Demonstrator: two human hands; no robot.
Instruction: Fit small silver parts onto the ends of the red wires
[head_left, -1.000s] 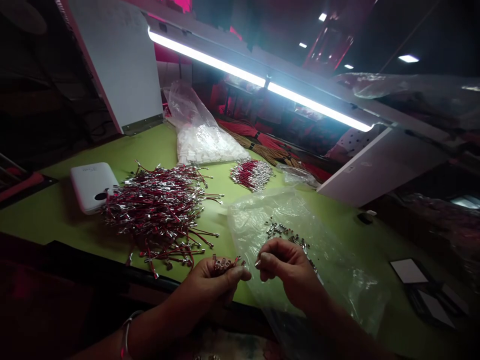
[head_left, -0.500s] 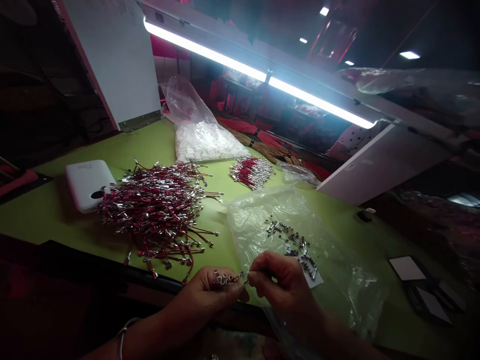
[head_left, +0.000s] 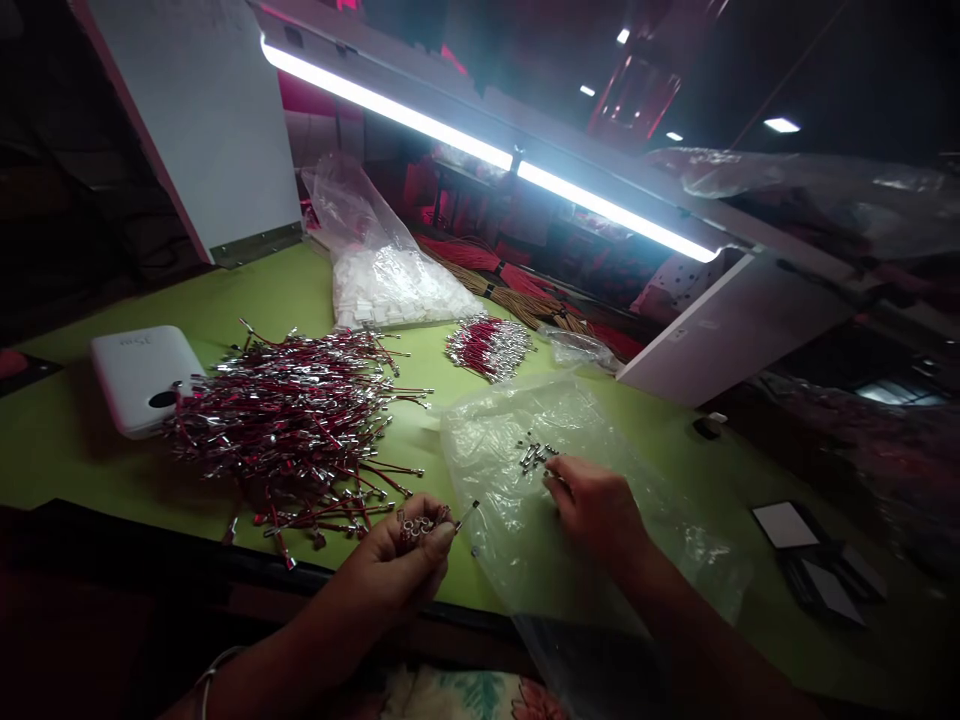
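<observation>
My left hand (head_left: 409,555) is closed around several small metal rings (head_left: 420,526) near the table's front edge. A thin metal piece with a dark tip (head_left: 468,514) sticks out between its thumb and forefinger. My right hand (head_left: 592,500) reaches over the clear plastic sheet (head_left: 495,440), its thumb and forefinger close together at the small metal parts (head_left: 534,455). Whatever is between those fingertips is too small to make out. Left of the sheet lies a large heap of short red wires with metal ends (head_left: 285,410).
A white power bank (head_left: 142,375) touches the heap's left side. Behind are a bag of white pieces (head_left: 397,285), a smaller red wire bundle (head_left: 489,347) and long cable bundles (head_left: 517,295). A lit tube lamp (head_left: 390,105) spans above. Dark flat items (head_left: 810,560) lie right.
My right hand has moved away from my left hand, forward to the metal parts on the sheet. My left hand has shifted left in view. The whole view has shifted slightly.
</observation>
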